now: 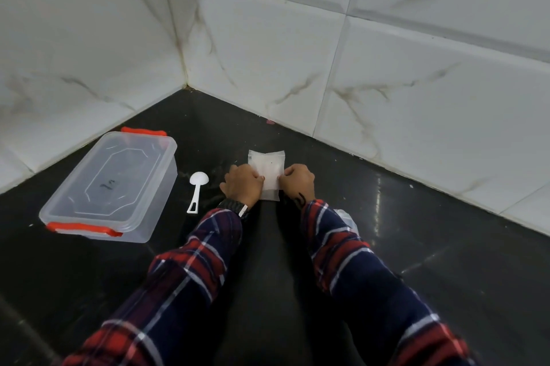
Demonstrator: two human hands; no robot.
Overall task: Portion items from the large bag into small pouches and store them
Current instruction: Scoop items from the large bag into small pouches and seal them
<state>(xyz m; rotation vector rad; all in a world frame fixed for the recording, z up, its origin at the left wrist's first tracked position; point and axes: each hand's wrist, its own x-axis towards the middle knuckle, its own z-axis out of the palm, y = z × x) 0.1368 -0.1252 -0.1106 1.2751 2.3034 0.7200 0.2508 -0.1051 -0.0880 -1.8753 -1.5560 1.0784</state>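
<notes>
Both hands, left (pixel 242 184) and right (pixel 297 182), pinch the pouch (pixel 268 170) lying flat on the table (pixel 416 246), fingers curled on its side edges. Judged sealing step: press evenly along the strip, keep contents level. One pouch, one spoon (pixel 197 188), one lidded box (pixel 111 185).

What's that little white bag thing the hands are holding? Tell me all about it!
The pouch is a small, flat, see-through plastic packet with something white inside. It lies on the black counter near the tiled corner, its long side pointing away from the person. Its near end is clear and looks empty. The left hand pinches its left edge and the right hand pinches its right edge. Whether it is sealed cannot be told.
</notes>
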